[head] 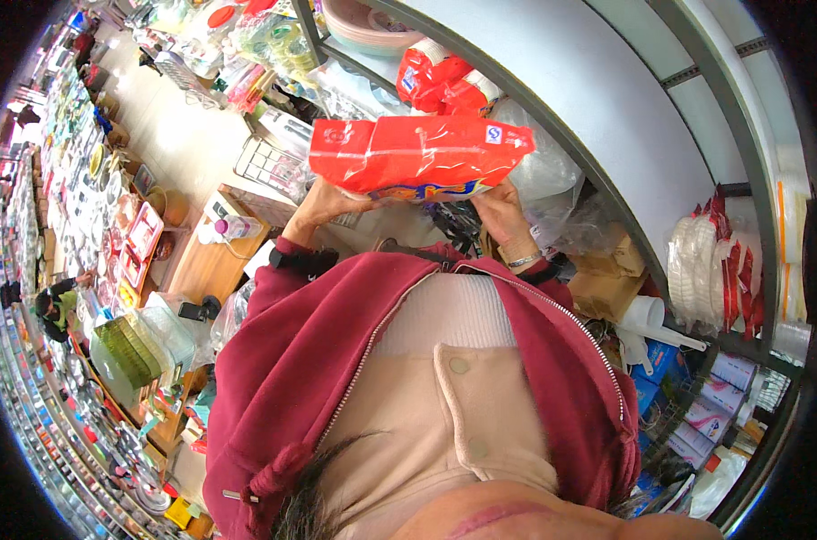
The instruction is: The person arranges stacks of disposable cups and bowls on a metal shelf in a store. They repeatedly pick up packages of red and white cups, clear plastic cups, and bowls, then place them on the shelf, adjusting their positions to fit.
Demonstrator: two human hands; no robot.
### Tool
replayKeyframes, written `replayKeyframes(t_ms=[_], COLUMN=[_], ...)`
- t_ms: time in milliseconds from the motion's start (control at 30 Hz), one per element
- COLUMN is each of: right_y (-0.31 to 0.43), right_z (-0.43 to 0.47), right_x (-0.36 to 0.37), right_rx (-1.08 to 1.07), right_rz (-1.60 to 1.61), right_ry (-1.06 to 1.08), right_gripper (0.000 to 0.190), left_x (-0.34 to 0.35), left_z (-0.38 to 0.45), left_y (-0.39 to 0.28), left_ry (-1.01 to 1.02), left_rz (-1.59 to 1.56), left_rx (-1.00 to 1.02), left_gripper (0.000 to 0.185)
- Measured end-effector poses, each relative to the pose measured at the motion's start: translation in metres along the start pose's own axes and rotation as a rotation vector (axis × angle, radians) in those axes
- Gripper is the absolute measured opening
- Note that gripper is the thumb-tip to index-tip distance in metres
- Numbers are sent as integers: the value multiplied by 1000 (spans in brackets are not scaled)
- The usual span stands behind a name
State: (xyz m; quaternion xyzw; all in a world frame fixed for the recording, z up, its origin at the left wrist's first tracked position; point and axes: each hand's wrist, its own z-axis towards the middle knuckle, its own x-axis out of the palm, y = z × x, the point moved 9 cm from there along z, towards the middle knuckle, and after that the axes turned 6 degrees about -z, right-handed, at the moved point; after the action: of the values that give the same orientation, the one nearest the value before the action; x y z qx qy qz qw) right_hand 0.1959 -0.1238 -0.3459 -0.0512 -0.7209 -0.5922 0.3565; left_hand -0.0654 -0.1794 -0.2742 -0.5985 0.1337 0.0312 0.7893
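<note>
A large red plastic package [415, 152] with printing on it is held up in front of me, its long side running across the view. My left hand [334, 202] grips its lower left end, the fingers partly hidden behind and under it. At the lower right end my right hand [506, 216] has hold of it, with a bracelet at the wrist. Just beyond the package, red-wrapped packs [442, 77] with white contents lie on a shelf. Clear plastic bags [547, 148] hang or lie right of the package.
A grey-framed white shelf [577, 88] curves along the right. Below stand cardboard boxes [604, 277] and a white ladle-like scoop [645, 320]. On the left are a wooden counter [206, 270] with a purple-capped bottle [240, 228], a wire basket [267, 162] and crowded goods. Another person [56, 307] is far left.
</note>
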Motion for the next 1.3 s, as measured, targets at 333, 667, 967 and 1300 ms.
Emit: replayKeyframes(t_ms=[333, 667, 967, 1300], right_y=[-46, -18, 76, 134], right_z=[-21, -71, -120, -59], right_x=[4, -48, -119, -137], right_rx=[205, 235, 30, -398], right_rz=[-254, -510, -437, -561], right_ry=[55, -204, -695, -641], right_gripper=[58, 44, 36, 48], left_x=[6, 53, 174, 243], left_z=[-55, -22, 78, 123], left_y=[35, 58, 29, 80], left_ry=[-88, 31, 288, -191], left_rz=[-293, -591, -699, -999], left_rx=[-213, -428, -380, -474], left_gripper=[77, 56, 54, 66])
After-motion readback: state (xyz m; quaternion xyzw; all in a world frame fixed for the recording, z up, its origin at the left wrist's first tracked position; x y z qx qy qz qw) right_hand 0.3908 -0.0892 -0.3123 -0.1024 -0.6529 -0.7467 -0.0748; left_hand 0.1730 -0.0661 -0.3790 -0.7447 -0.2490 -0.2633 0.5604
